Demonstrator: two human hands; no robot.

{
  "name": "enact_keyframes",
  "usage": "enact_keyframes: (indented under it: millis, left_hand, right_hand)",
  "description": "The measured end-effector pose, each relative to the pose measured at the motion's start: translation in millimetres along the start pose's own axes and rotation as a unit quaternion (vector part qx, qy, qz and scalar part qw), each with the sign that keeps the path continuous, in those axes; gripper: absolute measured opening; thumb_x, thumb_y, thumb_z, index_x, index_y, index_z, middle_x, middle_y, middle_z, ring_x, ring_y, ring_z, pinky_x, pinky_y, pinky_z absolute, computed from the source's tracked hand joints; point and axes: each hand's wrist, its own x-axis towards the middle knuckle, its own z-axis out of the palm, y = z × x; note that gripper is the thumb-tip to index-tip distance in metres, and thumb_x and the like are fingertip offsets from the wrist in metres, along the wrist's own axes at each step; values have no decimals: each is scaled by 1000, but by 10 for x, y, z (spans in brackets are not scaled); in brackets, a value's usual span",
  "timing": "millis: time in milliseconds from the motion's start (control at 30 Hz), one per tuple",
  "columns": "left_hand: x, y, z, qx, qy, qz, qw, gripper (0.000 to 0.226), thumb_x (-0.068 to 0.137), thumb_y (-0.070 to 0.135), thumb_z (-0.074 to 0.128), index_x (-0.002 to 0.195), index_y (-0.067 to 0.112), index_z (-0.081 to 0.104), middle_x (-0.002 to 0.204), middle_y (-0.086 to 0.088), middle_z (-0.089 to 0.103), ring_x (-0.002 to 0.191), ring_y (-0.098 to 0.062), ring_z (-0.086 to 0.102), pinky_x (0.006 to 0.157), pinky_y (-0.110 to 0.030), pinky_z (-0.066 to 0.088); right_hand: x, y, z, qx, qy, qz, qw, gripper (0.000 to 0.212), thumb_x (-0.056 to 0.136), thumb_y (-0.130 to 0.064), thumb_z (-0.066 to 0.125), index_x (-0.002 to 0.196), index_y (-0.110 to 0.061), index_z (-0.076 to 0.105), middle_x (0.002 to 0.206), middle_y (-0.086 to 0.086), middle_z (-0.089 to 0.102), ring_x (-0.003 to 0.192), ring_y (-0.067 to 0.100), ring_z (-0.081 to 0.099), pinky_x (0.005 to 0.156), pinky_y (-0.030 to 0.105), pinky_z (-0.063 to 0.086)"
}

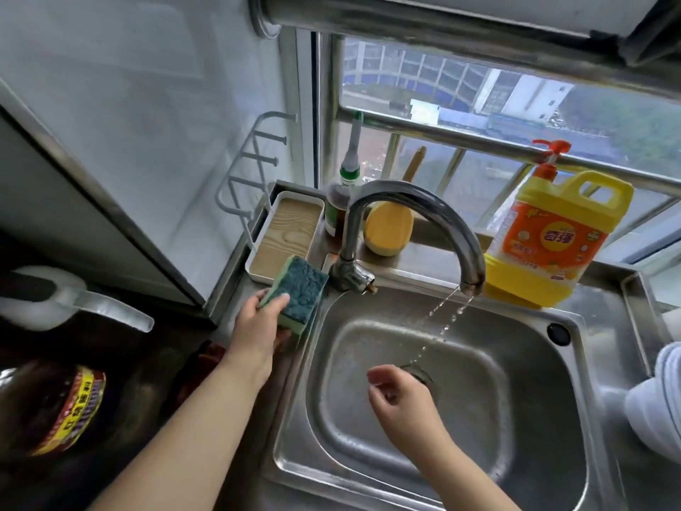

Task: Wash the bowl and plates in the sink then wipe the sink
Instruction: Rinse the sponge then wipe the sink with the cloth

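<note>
At the far left a dark glass bottle with a red and yellow label [55, 407] is cut off by the frame edge and blurred, its print unreadable. The left hand [259, 328] grips a green sponge with a dark blue-green scouring face [298, 293] above the steel bench's [236, 300] corner, just in front of a white tray with a wood-grain floor [283, 234]. The stainless steel sink [460, 455] holds no dish that can be seen; a curved chrome tap [416, 223] drips a thin stream toward the drain, which the right hand [400, 396] partly covers, fingers loosely curled and holding nothing. Behind stand a brown bottle [337, 212], a yellow wooden paddle [388, 226] and a yellow detergent jug with an orange pump [556, 230] against the barred window [479, 142]. White crockery [659, 396] at the right edge is cut off.
</note>
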Motion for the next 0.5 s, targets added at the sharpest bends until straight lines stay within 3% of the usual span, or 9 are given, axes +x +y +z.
enact_keyframes:
  millis: [100,167,233,333,433,500]
  left_hand:
    - [271,225,12,-102,-5,-38,994,32,92,14,56,123,10,55,114,-14,60,91,-22,59,61,-30,46]
    - [388,290,45,-105,11,-42,994,31,92,14,58,122,8,54,115,-15,59,87,-21,59,60,-31,45]
    - [470,286,62,-70,38,-34,996,34,91,14,62,123,6,52,114,-14,60,81,-20,60,58,-29,44]
    - [544,202,46,29,90,3,995,44,87,16,68,125,7,48,116,-12,59,88,-25,62,59,-30,47]
    - [463,145,-11,144,137,55,978,42,86,18,68,123,9,49,118,-8,57,100,-26,59,84,-38,52]
    - [320,116,-46,228,164,126,952,35,88,18,64,120,10,51,117,-6,52,101,-22,55,90,-39,50]
  right_hand:
    - [-22,-35,48,25,-8,10,1000,15,86,-11,62,89,-25,64,85,-10,65,87,-6,56,70,4,41]
    - [-44,-10,46,35,-10,20,999,16,86,-10,63,86,-25,64,82,-10,67,92,-1,56,70,5,42]
    - [-53,13,37,39,-5,34,999,17,85,-10,64,84,-27,65,80,-8,69,88,3,59,71,7,44]
    - [-53,49,-3,42,6,59,997,21,84,-10,66,81,-30,66,78,-7,71,77,6,65,72,9,46]
    - [-40,85,-35,38,9,76,996,20,84,-11,65,84,-31,66,80,-8,71,78,4,66,73,10,46]
    - [-23,92,-49,44,11,83,996,18,84,-11,64,86,-29,67,80,-9,70,78,5,66,72,11,46]
